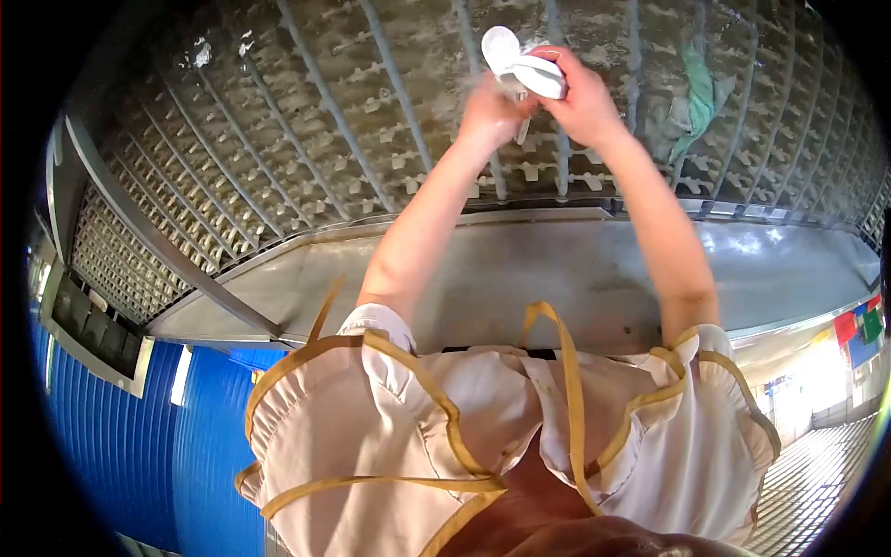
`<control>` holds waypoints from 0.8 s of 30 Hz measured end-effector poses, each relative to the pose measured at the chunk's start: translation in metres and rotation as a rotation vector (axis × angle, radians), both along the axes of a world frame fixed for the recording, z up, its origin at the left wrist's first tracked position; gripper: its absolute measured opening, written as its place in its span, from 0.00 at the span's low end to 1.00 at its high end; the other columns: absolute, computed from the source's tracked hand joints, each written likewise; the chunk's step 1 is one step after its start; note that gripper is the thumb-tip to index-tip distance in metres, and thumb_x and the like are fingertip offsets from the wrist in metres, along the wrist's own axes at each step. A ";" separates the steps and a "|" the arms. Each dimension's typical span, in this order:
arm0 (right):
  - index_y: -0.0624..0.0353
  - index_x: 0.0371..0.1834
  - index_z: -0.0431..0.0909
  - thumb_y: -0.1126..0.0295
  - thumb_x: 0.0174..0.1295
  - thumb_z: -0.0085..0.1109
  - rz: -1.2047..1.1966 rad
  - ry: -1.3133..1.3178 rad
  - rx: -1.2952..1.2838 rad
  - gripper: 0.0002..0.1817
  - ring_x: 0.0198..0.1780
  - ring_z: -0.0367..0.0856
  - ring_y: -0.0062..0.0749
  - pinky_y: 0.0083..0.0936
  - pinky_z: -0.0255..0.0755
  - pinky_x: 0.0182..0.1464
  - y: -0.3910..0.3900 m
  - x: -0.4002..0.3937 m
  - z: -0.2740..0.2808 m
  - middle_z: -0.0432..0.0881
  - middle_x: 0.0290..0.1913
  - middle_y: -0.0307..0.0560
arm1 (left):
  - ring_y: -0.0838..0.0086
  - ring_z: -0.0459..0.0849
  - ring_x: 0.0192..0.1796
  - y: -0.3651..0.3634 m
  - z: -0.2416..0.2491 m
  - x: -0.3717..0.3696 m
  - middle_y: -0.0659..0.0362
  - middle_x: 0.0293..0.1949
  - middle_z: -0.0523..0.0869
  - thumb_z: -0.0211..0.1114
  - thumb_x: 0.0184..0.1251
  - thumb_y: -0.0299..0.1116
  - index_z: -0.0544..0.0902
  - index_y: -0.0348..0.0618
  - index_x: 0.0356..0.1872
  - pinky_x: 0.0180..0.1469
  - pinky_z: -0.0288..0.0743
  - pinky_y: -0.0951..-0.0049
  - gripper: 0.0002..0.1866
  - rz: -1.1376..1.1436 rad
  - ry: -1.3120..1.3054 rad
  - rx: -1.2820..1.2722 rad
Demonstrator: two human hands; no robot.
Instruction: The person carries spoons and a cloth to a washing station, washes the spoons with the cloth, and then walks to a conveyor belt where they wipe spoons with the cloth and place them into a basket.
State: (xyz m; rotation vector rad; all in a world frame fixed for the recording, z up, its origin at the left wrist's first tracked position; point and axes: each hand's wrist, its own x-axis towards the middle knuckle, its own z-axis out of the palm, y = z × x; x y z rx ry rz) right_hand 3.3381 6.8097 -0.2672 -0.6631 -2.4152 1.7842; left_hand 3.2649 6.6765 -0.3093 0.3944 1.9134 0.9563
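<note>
Both my hands meet at the top centre, over a barred metal grid. My right hand has its fingers wrapped round a white oval object. A round white piece sticks up beside it and seems joined to it. Close by on the left is my left hand, its fingers bent in under the white object and partly hidden, so what they grip does not show clearly. Some blurred pale matter lies between the hands. To the right, a wet green cloth lies on the bars.
A metal ledge runs between my body and the grid. At the left stand a curved metal bar and a blue corrugated wall. Small white bits lie at the grid's upper left. Coloured flags hang far right.
</note>
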 end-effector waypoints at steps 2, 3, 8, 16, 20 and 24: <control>0.57 0.46 0.67 0.65 0.47 0.64 -0.305 -0.141 -0.218 0.23 0.41 0.77 0.33 0.27 0.71 0.42 -0.011 -0.010 0.005 0.78 0.40 0.48 | 0.60 0.79 0.41 -0.005 0.014 -0.002 0.50 0.38 0.80 0.68 0.43 0.39 0.67 0.38 0.48 0.43 0.71 0.66 0.30 -0.044 -0.031 -0.166; 0.58 0.46 0.67 0.61 0.42 0.68 -0.444 -0.143 -0.276 0.28 0.41 0.77 0.34 0.25 0.71 0.42 -0.007 -0.013 0.004 0.77 0.40 0.50 | 0.58 0.79 0.41 -0.004 0.027 -0.003 0.49 0.37 0.80 0.67 0.43 0.40 0.66 0.38 0.49 0.42 0.72 0.65 0.31 -0.089 0.059 -0.214; 0.62 0.48 0.67 0.63 0.38 0.71 -0.244 -0.228 0.031 0.33 0.37 0.76 0.24 0.20 0.71 0.37 0.010 -0.017 0.001 0.78 0.37 0.45 | 0.56 0.79 0.39 0.016 0.065 -0.006 0.47 0.34 0.81 0.66 0.41 0.41 0.65 0.39 0.49 0.40 0.73 0.62 0.32 -0.341 0.149 -0.455; 0.63 0.44 0.70 0.71 0.47 0.64 -0.664 0.022 -0.246 0.21 0.40 0.76 0.29 0.24 0.71 0.43 0.024 -0.004 -0.005 0.78 0.38 0.45 | 0.63 0.81 0.34 0.006 0.037 0.001 0.49 0.30 0.81 0.68 0.38 0.38 0.72 0.34 0.39 0.37 0.73 0.68 0.26 -0.084 -0.191 -0.133; 0.59 0.52 0.64 0.77 0.57 0.47 -0.589 0.387 -1.119 0.18 0.52 0.71 0.50 0.39 0.67 0.54 0.068 0.025 -0.016 0.71 0.49 0.55 | 0.68 0.81 0.36 0.000 0.036 -0.002 0.53 0.33 0.81 0.67 0.45 0.30 0.71 0.34 0.41 0.38 0.74 0.71 0.21 0.156 -0.589 0.008; 0.56 0.57 0.60 0.70 0.59 0.46 -0.359 0.525 -1.433 0.21 0.52 0.71 0.47 0.37 0.68 0.52 0.075 0.035 -0.005 0.66 0.55 0.53 | 0.70 0.81 0.39 -0.003 0.031 -0.003 0.54 0.36 0.80 0.64 0.50 0.26 0.70 0.37 0.44 0.40 0.77 0.71 0.19 0.372 -0.945 0.164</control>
